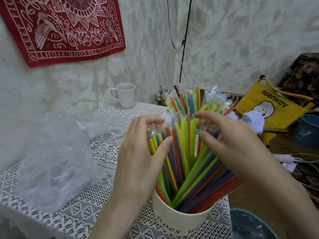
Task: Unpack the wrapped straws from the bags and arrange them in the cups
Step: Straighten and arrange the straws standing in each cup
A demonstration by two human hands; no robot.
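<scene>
1. Up close, a cream cup [181, 219] stands at the near edge of the worktop [107, 152], which is covered by a white lace cloth.
2. Wrapped straws [186, 149] in yellow, green, blue and orange fill the cup and fan out upward, their clear wrapper ends bunched at the top.
3. The left hand [138, 161] is on the left side of the bundle, fingers curled round a group of straws, with the thumb pressed on their near side.
4. The right hand [229, 144] is on the right side, fingers bent over the wrapper ends and thumb under them, so it grips another group that leans out to the right.
5. A crumpled clear bag [57, 156] lies on the worktop left of the cup, near the left hand but not touching it.
6. A white mug [125, 95] stands upright at the far edge of the worktop, well apart from the cup; I cannot tell what is inside.
7. On the wall hangs a red cloth [65, 26] with a white pattern.
8. To the right, beyond the worktop, sits a yellow chair [269, 107] printed with "openway".
</scene>
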